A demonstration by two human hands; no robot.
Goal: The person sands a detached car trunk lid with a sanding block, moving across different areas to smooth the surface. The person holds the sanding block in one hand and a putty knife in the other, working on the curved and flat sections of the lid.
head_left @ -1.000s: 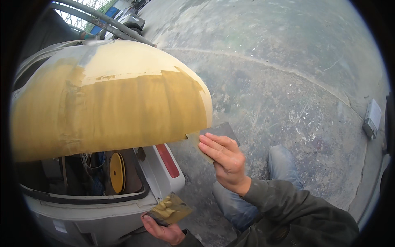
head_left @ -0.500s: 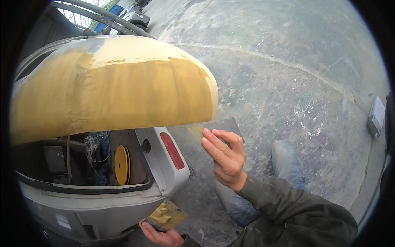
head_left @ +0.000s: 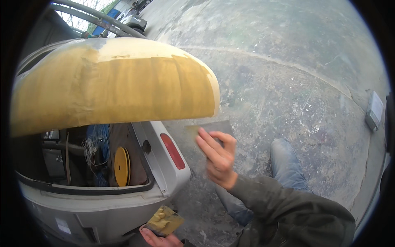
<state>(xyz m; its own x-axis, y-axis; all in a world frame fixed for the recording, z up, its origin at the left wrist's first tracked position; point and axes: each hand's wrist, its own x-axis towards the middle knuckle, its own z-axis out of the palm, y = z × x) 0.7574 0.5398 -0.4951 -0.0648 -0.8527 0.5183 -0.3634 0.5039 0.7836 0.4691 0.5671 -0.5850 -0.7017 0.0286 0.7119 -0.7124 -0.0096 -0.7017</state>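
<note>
My right hand grips a flat, thin putty spreader between thumb and fingers, just below the right end of the raised car tailgate. Yellowish putty coats one end of the spreader. The tailgate is covered with a broad layer of yellow-brown filler, paler along its upper edge. Low in the view, my left hand holds a small flat plate loaded with lumps of yellow putty. That plate is beside the car's rear bumper.
Inside the open car boot lie a yellow round disc and tangled wires. A red tail light is on the grey rear corner. At the far right a grey box stands on the concrete floor.
My right hand has moved slightly left with the spreader, still under the tailgate's edge. The left hand with the putty plate has shifted a little down and left.
</note>
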